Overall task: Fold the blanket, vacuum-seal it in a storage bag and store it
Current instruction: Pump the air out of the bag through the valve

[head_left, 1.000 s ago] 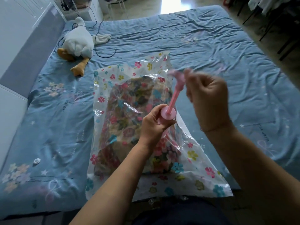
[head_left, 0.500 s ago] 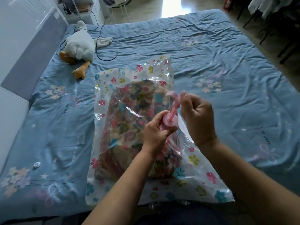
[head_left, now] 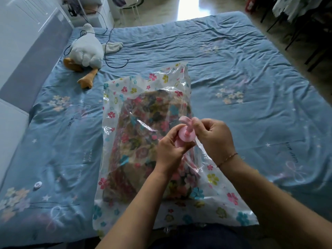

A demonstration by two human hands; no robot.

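Left hand [head_left: 170, 150] wraps the pump [head_left: 186, 135] barrel, and right hand [head_left: 213, 139] pinches its plunger. I judge the bag [head_left: 125, 87] slick and floppy, the blanket [head_left: 143, 123] soft, so hold the rigid pump.

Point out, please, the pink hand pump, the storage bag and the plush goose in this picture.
pink hand pump [head_left: 186, 136]: head view, on its round pink cap.
storage bag [head_left: 125, 87]: head view, on its flower-printed far flap.
plush goose [head_left: 86, 51]: head view, on its white body.

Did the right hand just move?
Yes. The right hand has come down towards the storage bag, bringing the pink handle close to the pump cap the left hand holds.
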